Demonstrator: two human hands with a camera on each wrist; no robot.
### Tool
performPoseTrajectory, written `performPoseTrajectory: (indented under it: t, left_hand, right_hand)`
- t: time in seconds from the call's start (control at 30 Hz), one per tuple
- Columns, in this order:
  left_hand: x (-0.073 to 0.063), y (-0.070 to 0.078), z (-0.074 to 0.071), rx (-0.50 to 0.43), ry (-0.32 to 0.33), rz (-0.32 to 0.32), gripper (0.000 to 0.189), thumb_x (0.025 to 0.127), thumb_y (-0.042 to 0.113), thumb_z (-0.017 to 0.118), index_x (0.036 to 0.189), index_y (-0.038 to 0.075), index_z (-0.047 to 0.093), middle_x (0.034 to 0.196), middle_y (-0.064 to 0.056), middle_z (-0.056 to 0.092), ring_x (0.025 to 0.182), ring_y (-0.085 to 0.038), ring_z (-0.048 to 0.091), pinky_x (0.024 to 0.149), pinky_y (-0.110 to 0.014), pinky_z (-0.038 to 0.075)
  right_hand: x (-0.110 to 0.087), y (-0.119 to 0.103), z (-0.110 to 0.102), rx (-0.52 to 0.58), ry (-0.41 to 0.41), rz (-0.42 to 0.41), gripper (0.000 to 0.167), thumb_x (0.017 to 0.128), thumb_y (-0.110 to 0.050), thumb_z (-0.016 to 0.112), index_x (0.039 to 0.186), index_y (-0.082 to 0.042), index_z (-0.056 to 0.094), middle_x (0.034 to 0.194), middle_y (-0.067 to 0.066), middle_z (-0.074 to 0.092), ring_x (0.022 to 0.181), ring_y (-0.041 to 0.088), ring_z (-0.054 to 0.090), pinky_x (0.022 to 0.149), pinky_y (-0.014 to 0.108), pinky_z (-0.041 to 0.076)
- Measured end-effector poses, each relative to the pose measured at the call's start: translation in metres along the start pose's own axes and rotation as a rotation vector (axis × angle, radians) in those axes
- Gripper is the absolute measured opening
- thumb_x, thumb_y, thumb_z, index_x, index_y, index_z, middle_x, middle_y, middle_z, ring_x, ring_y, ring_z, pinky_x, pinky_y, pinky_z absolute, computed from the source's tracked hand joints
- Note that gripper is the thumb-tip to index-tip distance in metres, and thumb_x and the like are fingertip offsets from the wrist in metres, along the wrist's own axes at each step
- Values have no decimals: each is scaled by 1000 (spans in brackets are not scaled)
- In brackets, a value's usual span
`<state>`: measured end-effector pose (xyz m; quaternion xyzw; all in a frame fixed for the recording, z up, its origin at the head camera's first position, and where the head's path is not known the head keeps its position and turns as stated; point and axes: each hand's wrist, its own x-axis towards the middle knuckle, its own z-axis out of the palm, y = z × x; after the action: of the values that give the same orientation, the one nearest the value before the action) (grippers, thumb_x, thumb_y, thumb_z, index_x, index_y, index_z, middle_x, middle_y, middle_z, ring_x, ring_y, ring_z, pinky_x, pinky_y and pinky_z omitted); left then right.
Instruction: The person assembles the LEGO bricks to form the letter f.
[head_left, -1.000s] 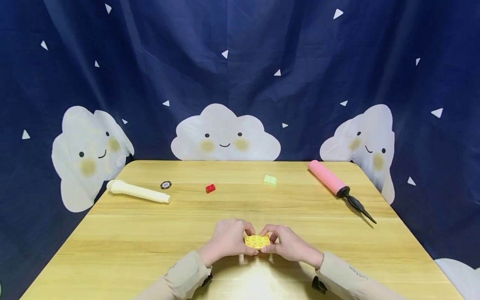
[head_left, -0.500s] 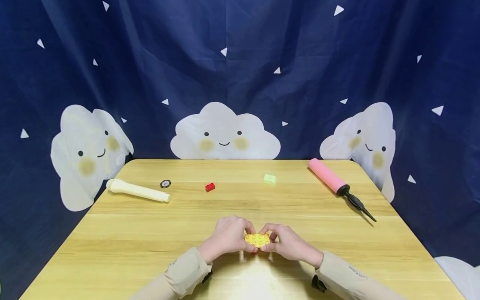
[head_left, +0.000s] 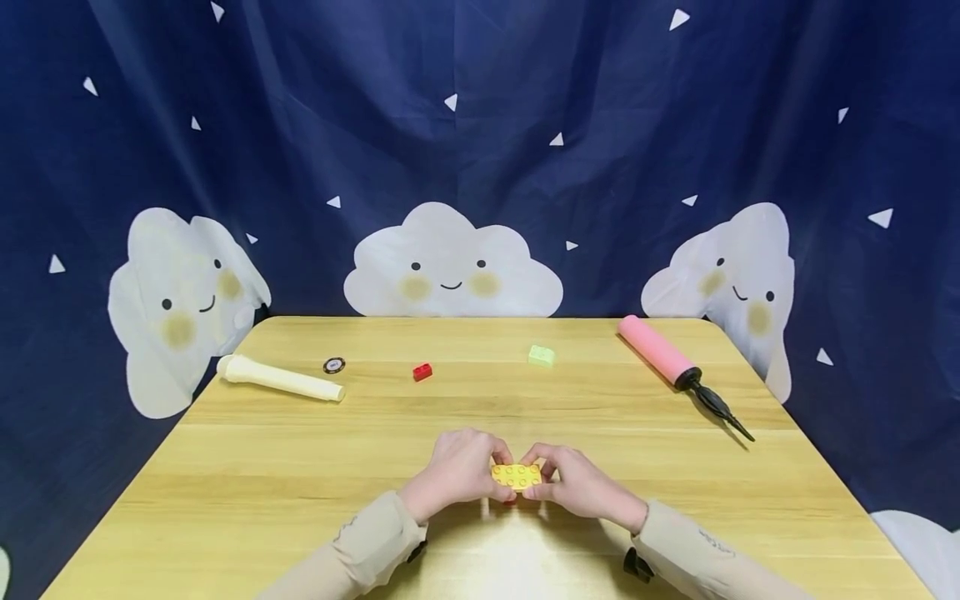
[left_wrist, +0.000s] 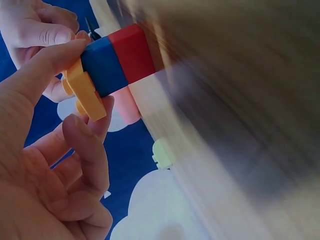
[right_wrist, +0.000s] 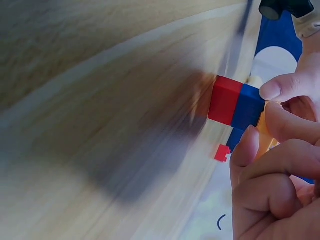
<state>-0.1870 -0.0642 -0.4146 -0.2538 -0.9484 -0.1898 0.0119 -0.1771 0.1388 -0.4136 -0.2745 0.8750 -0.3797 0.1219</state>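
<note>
Both hands meet at a yellow toy building brick (head_left: 517, 476) near the middle front of the table. My left hand (head_left: 459, 472) pinches its left end between thumb and fingers. The right hand (head_left: 579, 486) pinches the other end the same way. In the left wrist view a blue brick (left_wrist: 104, 66) lies against the underside of the yellow one, with a red brick (left_wrist: 133, 54) beneath the blue at the table surface. The right wrist view shows the same red, blue and yellow layers. From the head view, the yellow brick and the thumbs hide most of this stack.
Farther back on the wooden table (head_left: 300, 467) lie a cream microphone-shaped object (head_left: 281, 379), a round black-and-white chip (head_left: 334, 365), a small red brick (head_left: 422, 372) and a pale green brick (head_left: 541, 356). A pink hand pump (head_left: 660, 350) with a black end lies at the right.
Both hands keep their grip on the yellow brick almost without moving. A bit of red now shows below it between the thumbs. The head view has shifted slightly.
</note>
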Motion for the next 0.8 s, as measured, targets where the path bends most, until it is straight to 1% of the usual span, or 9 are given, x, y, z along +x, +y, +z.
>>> performPoseTrajectory:
  t: [0.1, 0.2, 0.3, 0.37, 0.43, 0.47, 0.57, 0.7, 0.8]
  left_hand:
    - [0, -1, 1, 2, 9, 12, 30, 60, 44, 84, 80, 27, 71, 68, 20, 59, 54, -1, 39, 50, -22, 32]
    - [-1, -5, 1, -14, 1, 28, 33, 61, 47, 83, 84, 26, 71, 75, 19, 64, 57, 0, 43, 50, -21, 32]
    - [-1, -15, -6, -13, -10, 29, 43, 62, 52, 82, 92, 24, 71, 83, 15, 69, 64, -1, 52, 53, -20, 36]
    - [-2, -26, -15, 7, -7, 25, 48, 63, 55, 81, 96, 22, 72, 87, 12, 71, 69, -4, 58, 56, -22, 38]
    - [0, -40, -27, 32, 2, 0, 50, 64, 55, 81, 99, 20, 72, 88, 9, 71, 75, -8, 62, 60, -26, 39]
    - [1, -49, -32, 45, 11, -11, 49, 65, 53, 81, 99, 19, 72, 87, 9, 71, 75, -9, 63, 59, -27, 39]
    - [10, -81, -48, 75, 44, -74, 41, 69, 47, 80, 98, 19, 72, 87, 10, 71, 78, -12, 65, 60, -30, 39]
    - [27, -125, -62, 110, 107, -145, 31, 73, 40, 78, 95, 19, 72, 88, 9, 71, 81, -15, 66, 61, -29, 43]
    - [37, -148, -67, 143, 124, -172, 26, 73, 39, 77, 90, 20, 69, 92, 8, 72, 78, -16, 64, 57, -32, 41]
  right_hand:
    - [0, 2, 1, 5, 4, -1, 27, 82, -18, 72, 106, -7, 63, 75, 2, 59, 65, 10, 50, 56, 23, 41]
    - [0, 4, 2, 14, 12, 1, 29, 84, -19, 71, 109, -7, 62, 78, 2, 59, 64, 9, 48, 53, 22, 39]
    - [0, 8, 3, 17, 29, 6, 31, 86, -20, 69, 113, -6, 61, 81, 3, 58, 62, 9, 46, 49, 20, 37]
    - [-2, 11, 2, 13, 40, 12, 34, 87, -20, 69, 116, -5, 60, 84, 4, 58, 62, 8, 45, 49, 20, 36]
    - [-3, 13, 1, 7, 50, 19, 37, 87, -20, 69, 118, -3, 59, 85, 5, 58, 61, 7, 44, 48, 19, 36]
    - [-4, 14, 0, 4, 54, 22, 37, 87, -20, 69, 118, -3, 59, 86, 5, 58, 61, 7, 44, 48, 19, 35]
    - [-4, 15, -3, 2, 64, 26, 38, 87, -19, 68, 119, -2, 58, 87, 6, 58, 58, 6, 42, 46, 18, 34]
    - [-2, 15, -6, -3, 71, 23, 38, 87, -19, 68, 119, -2, 58, 88, 8, 59, 56, 4, 40, 46, 18, 33]
    - [0, 15, -7, -15, 72, 23, 38, 87, -20, 68, 119, -3, 58, 88, 7, 59, 57, 5, 41, 47, 19, 33]
